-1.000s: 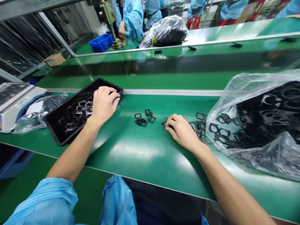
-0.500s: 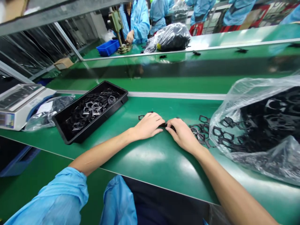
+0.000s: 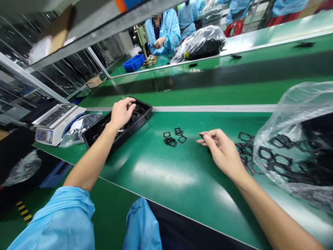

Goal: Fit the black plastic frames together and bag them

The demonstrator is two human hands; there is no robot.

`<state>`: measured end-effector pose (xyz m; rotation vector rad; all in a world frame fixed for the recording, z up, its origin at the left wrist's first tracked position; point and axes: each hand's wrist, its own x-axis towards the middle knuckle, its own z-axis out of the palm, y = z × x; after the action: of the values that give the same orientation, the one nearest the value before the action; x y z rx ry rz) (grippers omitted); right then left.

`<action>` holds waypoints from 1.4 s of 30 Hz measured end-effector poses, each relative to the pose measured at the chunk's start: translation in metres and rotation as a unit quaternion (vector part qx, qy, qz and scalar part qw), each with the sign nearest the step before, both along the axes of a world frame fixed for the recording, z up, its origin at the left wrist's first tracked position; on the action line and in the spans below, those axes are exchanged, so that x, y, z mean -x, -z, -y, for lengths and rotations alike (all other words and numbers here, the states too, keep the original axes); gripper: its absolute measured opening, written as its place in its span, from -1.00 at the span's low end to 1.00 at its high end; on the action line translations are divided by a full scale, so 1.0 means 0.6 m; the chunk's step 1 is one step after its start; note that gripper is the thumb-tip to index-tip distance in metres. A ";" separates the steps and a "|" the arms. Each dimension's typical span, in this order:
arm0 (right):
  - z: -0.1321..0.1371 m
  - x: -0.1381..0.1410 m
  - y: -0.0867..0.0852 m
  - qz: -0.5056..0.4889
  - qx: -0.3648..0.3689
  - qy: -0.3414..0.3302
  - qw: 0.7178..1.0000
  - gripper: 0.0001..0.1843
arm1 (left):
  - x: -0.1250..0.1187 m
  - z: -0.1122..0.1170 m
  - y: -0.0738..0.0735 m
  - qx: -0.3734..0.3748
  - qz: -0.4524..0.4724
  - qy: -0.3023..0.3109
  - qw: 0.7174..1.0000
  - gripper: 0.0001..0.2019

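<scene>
My left hand (image 3: 121, 113) hovers over the black tray (image 3: 132, 130), its thumb and index finger apart; nothing shows between them. Inside the tray lies a heap of small black plastic parts (image 3: 135, 114). My right hand (image 3: 221, 147) pinches a black plastic frame (image 3: 201, 136) between thumb and fingers, seen nearly edge-on, just over the green table. Several loose black square frames with round openings (image 3: 170, 141) lie between the two hands. More black frames (image 3: 246, 147) are scattered just right of my right hand, by the mouth of a clear plastic bag (image 3: 275, 107).
A weighing scale (image 3: 53, 130) and a bagged bundle (image 3: 80, 128) stand left of the tray. Behind the table runs a belt (image 3: 208, 80) carrying dark parts. Across it, a person in blue (image 3: 165, 33) works near a blue bin (image 3: 134, 63). A metal shelf (image 3: 91, 34) hangs overhead at left.
My left hand has moved from beside my right hand leftward to over the tray. My right hand has lifted slightly, showing the frame in its pinch. The view has shifted left.
</scene>
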<state>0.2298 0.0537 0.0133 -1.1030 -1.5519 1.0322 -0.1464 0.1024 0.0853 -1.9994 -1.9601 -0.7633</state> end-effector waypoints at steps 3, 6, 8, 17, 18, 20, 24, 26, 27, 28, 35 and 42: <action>0.004 0.006 -0.009 -0.128 0.121 -0.004 0.984 -0.47 | 0.014 -0.003 -0.001 -0.008 -0.048 -0.001 0.999 -0.71; 0.008 0.009 -0.017 -0.209 0.205 0.007 0.956 -0.52 | -0.051 0.022 0.026 0.022 -0.056 0.140 0.988 -0.75; 0.008 0.008 -0.020 -0.234 0.230 0.009 0.945 -0.58 | -0.116 0.042 0.053 0.099 -0.069 0.266 0.956 -0.77; 0.006 0.004 -0.004 -0.203 0.222 -0.007 0.954 -0.68 | -0.255 0.044 0.115 0.205 -0.086 0.298 0.928 -0.86; 0.006 0.004 -0.003 -0.196 0.217 -0.006 0.956 -0.66 | -0.253 0.043 0.114 0.201 -0.073 0.302 0.929 -0.87; 0.007 0.004 -0.002 -0.188 0.213 -0.008 0.959 -0.63 | -0.248 0.044 0.112 0.184 -0.027 0.313 0.931 -0.85; 0.009 0.006 0.000 -0.173 0.208 -0.017 0.963 -0.58 | -0.241 0.064 0.110 0.178 0.185 0.324 0.910 -0.83; 0.012 0.009 0.001 -0.155 0.200 -0.018 0.967 -0.55 | -0.243 0.080 0.108 0.183 0.311 0.315 0.878 -0.78; 0.014 0.011 0.001 -0.145 0.196 -0.020 0.970 -0.52 | -0.245 0.088 0.108 0.181 0.365 0.310 0.859 -0.75; 0.016 0.013 0.002 -0.136 0.194 -0.025 0.971 -0.50 | -0.249 0.096 0.108 0.179 0.410 0.307 0.840 -0.74; 0.037 0.029 -0.001 -0.157 0.245 -0.096 0.952 -0.52 | -0.270 0.132 0.127 0.158 0.546 0.302 0.766 -0.75; 0.049 0.040 -0.006 -0.138 0.283 -0.091 0.945 -0.54 | -0.264 0.144 0.152 0.132 0.527 0.282 0.791 -0.76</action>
<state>0.2058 0.0241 0.0170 -1.1367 -1.1696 1.7537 0.0118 0.0162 -0.0058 -2.6958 -1.9259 -2.2689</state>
